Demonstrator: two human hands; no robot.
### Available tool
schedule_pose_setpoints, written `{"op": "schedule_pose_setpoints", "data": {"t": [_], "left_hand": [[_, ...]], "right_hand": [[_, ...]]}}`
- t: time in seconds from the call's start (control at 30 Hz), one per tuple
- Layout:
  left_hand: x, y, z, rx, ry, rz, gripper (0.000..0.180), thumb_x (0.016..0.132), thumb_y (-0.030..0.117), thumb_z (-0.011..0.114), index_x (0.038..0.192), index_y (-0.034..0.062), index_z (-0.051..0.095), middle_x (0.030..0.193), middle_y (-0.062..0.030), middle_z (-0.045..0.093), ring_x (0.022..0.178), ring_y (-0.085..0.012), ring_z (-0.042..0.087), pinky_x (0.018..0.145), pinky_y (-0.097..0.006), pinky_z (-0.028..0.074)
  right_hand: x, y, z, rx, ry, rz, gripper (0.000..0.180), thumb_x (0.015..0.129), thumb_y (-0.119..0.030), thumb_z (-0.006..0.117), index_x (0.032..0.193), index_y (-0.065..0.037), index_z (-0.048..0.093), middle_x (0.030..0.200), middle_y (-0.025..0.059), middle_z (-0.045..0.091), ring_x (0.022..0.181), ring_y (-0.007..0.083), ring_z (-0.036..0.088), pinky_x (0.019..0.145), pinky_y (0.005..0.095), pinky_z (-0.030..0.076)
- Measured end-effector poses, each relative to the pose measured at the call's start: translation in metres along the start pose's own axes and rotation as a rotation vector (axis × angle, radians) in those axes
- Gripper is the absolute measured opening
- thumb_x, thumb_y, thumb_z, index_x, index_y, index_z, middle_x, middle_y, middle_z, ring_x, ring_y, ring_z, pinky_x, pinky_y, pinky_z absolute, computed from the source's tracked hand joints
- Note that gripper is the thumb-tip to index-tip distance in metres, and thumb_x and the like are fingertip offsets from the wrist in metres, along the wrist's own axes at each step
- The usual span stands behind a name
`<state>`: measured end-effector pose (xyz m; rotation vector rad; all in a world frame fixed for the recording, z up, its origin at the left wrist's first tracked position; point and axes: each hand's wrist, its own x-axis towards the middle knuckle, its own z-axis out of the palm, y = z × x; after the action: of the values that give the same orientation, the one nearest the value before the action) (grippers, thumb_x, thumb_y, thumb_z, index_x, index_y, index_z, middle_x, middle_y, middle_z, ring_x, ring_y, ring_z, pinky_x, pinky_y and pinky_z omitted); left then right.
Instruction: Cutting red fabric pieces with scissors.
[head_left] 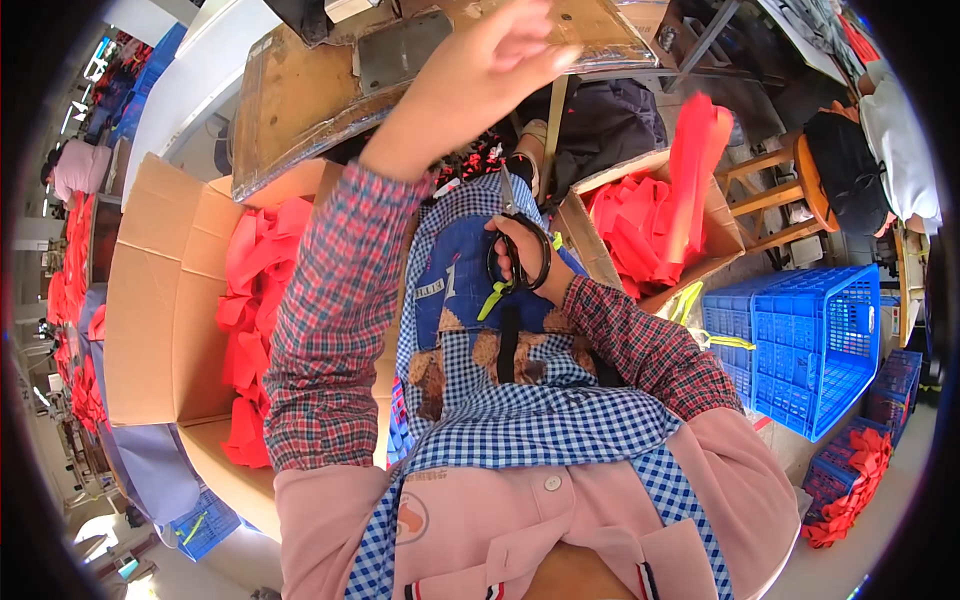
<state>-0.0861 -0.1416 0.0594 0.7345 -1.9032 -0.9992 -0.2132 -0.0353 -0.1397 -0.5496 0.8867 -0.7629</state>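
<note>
Item 1, nearest: checked blue-and-white apron (540,420) over a pink shirt, with a blue pocket patch (455,280) at lap height; it covers the lap, so trimmings would land on cloth rather than clothes

Item 2: right hand (525,262), sleeve in red plaid, grip clenched through the loops of black-handled scissors (515,240). The blades point up and away from the body, toward the raised hand, which keeps the points clear of the lap. A short yellow-green strip (493,298) hangs just below the handles; whether the hand holds it cannot be told

Item 3: left hand (490,75), arm lifted high over the counter (300,100), fingers drawn together as if pinching something fine. What it holds, if anything, is too small to see; the grip is not spread, but holding or empty cannot be told

Item 4: large open cardboard box (150,300) at the person's left, full of red cloth pieces (255,310), set within arm's reach of the seat

Item 5: smaller cardboard box (715,235) to the right, also with red cloth, one piece (695,150) standing up out of it

Item 6: blue plastic crates (810,340) farther right, more red cloth (850,480) on the floor by them

Item 7, farthest: worn brown counter edge, a wooden stool (790,190) at the right
</note>
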Motion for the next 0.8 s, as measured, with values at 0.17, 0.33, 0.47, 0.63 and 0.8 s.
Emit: {"op": "schedule_pose_setpoints", "data": {"t": [0.17, 0.33, 0.47, 0.63, 0.8], "left_hand": [[-0.102, -0.031, -0.017, 0.533, 0.043, -0.234, 0.027, 0.089, 0.014, 0.064, 0.112, -0.0011, 0.062, 0.095, -0.0152, 0.068, 0.083, -0.0196, 0.066, 0.073, -0.03, 0.051], [-0.212, -0.027, -0.131, 0.851, 0.246, -0.422, 0.017, 0.086, 0.01, 0.06, 0.097, -0.0013, 0.066, 0.087, -0.0216, 0.066, 0.079, -0.0352, 0.067, 0.07, -0.04, 0.052], [-0.331, -0.037, -0.224, 0.982, 0.283, -0.861, 0.022, 0.084, 0.018, 0.065, 0.096, 0.0001, 0.068, 0.086, -0.0187, 0.068, 0.079, -0.0296, 0.067, 0.071, -0.037, 0.052], [-0.466, -0.063, -0.241, 1.063, -0.258, -1.21, 0.031, 0.079, 0.028, 0.073, 0.092, 0.0009, 0.068, 0.079, -0.0105, 0.069, 0.073, -0.0196, 0.065, 0.065, -0.033, 0.051], [-0.493, -0.105, -0.202, 0.571, 0.39, -1.389, 0.048, 0.077, 0.042, 0.075, 0.087, -0.0042, 0.067, 0.083, -0.0165, 0.069, 0.081, -0.0278, 0.066, 0.074, -0.04, 0.05]], "right_hand": [[0.002, -0.002, -0.006, 0.091, -0.009, 0.037, 0.032, 0.094, -0.034, 0.055, 0.104, -0.004, 0.056, 0.067, 0.0011, 0.05, 0.051, 0.0114, 0.049, 0.045, 0.0273, 0.042], [0.007, -0.001, -0.009, 0.08, -0.018, 0.077, 0.03, 0.094, -0.036, 0.054, 0.105, -0.007, 0.055, 0.066, 0.0004, 0.049, 0.051, 0.011, 0.047, 0.044, 0.0267, 0.04], [0.008, -0.003, -0.009, 0.047, -0.006, 0.067, 0.028, 0.094, -0.034, 0.053, 0.105, -0.008, 0.056, 0.067, 0.0, 0.048, 0.051, 0.0105, 0.045, 0.044, 0.0259, 0.038], [0.005, -0.007, -0.006, 0.009, -0.016, 0.057, 0.027, 0.095, -0.033, 0.052, 0.107, -0.009, 0.056, 0.069, -0.0014, 0.048, 0.053, 0.0097, 0.043, 0.046, 0.0258, 0.036], [0.003, -0.009, -0.006, -0.002, -0.004, 0.045, 0.027, 0.095, -0.033, 0.051, 0.108, -0.009, 0.056, 0.069, -0.0019, 0.048, 0.054, 0.0093, 0.042, 0.047, 0.0254, 0.035]]}}
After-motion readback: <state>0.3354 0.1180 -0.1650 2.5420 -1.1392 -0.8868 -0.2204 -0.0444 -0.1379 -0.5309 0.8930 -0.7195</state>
